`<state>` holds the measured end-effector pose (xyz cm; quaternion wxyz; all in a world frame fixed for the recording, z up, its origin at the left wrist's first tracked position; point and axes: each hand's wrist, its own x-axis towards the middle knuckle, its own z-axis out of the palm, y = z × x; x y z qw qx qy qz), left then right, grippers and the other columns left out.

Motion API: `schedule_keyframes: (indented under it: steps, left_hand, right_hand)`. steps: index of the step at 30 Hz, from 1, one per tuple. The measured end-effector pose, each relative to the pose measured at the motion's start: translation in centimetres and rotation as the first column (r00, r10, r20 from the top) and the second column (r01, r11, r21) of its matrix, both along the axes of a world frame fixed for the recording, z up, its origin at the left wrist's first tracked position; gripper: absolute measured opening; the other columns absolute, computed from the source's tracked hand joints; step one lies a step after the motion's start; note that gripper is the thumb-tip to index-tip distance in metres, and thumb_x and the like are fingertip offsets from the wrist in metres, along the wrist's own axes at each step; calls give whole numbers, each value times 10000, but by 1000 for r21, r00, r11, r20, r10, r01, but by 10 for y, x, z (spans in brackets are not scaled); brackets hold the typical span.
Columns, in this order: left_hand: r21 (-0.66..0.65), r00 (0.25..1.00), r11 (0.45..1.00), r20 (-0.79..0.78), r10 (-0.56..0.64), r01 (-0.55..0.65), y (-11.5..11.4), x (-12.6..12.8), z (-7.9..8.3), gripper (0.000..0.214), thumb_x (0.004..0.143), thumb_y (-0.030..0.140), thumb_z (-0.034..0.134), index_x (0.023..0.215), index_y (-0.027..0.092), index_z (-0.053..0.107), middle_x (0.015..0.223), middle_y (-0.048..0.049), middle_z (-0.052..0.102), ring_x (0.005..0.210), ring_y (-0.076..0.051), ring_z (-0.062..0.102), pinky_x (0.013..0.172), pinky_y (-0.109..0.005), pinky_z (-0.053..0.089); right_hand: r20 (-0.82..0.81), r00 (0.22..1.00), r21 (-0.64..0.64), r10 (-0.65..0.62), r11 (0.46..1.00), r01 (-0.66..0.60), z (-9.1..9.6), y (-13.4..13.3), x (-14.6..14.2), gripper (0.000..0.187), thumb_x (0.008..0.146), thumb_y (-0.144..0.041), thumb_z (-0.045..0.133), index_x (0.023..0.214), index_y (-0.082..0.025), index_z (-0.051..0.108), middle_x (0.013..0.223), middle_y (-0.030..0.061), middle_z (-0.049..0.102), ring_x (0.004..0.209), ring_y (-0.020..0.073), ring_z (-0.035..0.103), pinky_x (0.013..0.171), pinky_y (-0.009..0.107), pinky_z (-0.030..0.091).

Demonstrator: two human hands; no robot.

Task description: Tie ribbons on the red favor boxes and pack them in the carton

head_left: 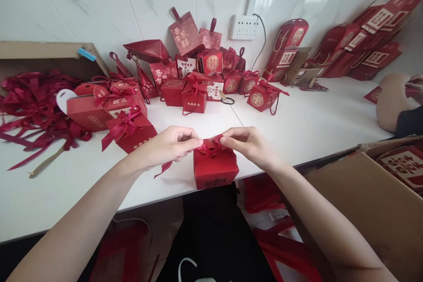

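A small red gift box (214, 170) stands at the front edge of the white table (297, 128). A red ribbon (209, 147) runs across its top, with one end hanging off the left side. My left hand (172, 144) pinches the ribbon from the left, fingers closed. From the right, my right hand (248, 142) pinches the ribbon's other part, fingers closed too. Both hands sit just above the box's top.
Several finished red boxes with bows (127, 130) and red bags (286, 48) crowd the back of the table. Loose red ribbons (33, 105) lie at left beside a cardboard box (49, 55). Another person's arm (395, 101) rests at far right. An open carton (370, 202) stands at lower right.
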<state>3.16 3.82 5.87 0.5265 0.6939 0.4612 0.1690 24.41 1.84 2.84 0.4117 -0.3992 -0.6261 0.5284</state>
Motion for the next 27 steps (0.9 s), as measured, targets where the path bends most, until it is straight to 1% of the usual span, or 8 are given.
schedule_keyframes:
  steps: [3, 6, 8, 11, 13, 16, 22, 27]
  left_hand:
    - [82, 996, 997, -91, -4, 12, -2, 0, 7, 238, 797, 402, 580, 751, 169, 607, 533, 36, 453, 440, -73, 351, 411, -198, 271]
    - [249, 976, 966, -219, -17, 73, -5, -4, 13, 243, 764, 372, 616, 949, 215, 606, 649, 29, 570, 483, -94, 429, 444, -201, 304]
    - [358, 954, 921, -297, -42, 152, -8, -6, 17, 300, 755, 316, 621, 1044, 248, 581, 614, 54, 560, 467, -101, 424, 452, -204, 293]
    - [483, 904, 834, -424, -44, 267, -9, -5, 21, 128, 792, 243, 551, 898, 240, 623, 563, 47, 521, 483, -124, 435, 479, -219, 280]
    - [567, 880, 759, -475, -19, 322, -8, -3, 22, 111, 813, 243, 522, 806, 219, 631, 704, 5, 584, 573, -145, 495, 530, -231, 301]
    - [627, 875, 695, -484, -7, 352, -5, 0, 23, 163, 822, 291, 531, 917, 220, 643, 949, -33, 614, 668, -165, 541, 594, -244, 325]
    - [512, 839, 803, -543, 29, 304, -4, -2, 29, 223, 751, 440, 621, 764, 220, 652, 694, -25, 621, 607, -188, 528, 516, -245, 292]
    - [512, 831, 777, -555, -26, 366, -2, -5, 35, 192, 817, 350, 549, 703, 213, 621, 705, -23, 600, 613, -175, 517, 528, -245, 298]
  right_hand:
    - [63, 993, 115, -101, 989, 93, -8, 2, -7, 211, 799, -358, 625, 774, -167, 709, 768, 30, 696, 699, 158, 606, 656, 285, 462]
    - [120, 988, 205, -102, 976, 76, -10, -1, -12, 182, 820, -304, 586, 837, -181, 720, 888, 44, 716, 806, 189, 635, 731, 303, 474]
    - [166, 981, 257, -101, 965, 56, -10, -3, -14, 185, 832, -246, 548, 890, -189, 714, 943, 49, 711, 863, 196, 637, 787, 316, 472]
    - [217, 967, 313, -130, 948, 58, -10, -6, -16, 195, 834, -196, 513, 889, -195, 700, 938, 48, 702, 863, 189, 632, 811, 326, 468]
    - [220, 965, 322, -143, 944, 67, -11, -7, -18, 182, 835, -189, 505, 856, -202, 685, 914, 39, 699, 842, 177, 628, 808, 324, 468]
    - [165, 975, 283, -147, 954, 96, -14, -7, -20, 117, 829, -201, 513, 840, -196, 630, 864, 25, 691, 783, 154, 626, 765, 307, 478]
    - [59, 979, 199, -197, 963, 181, -21, -6, -24, 190, 787, -221, 587, 973, -196, 561, 805, 15, 692, 759, 151, 646, 777, 318, 488]
    - [80, 974, 223, -214, 956, 191, -18, -6, -24, 80, 792, -216, 570, 831, -188, 634, 856, 36, 705, 780, 156, 647, 771, 305, 488]
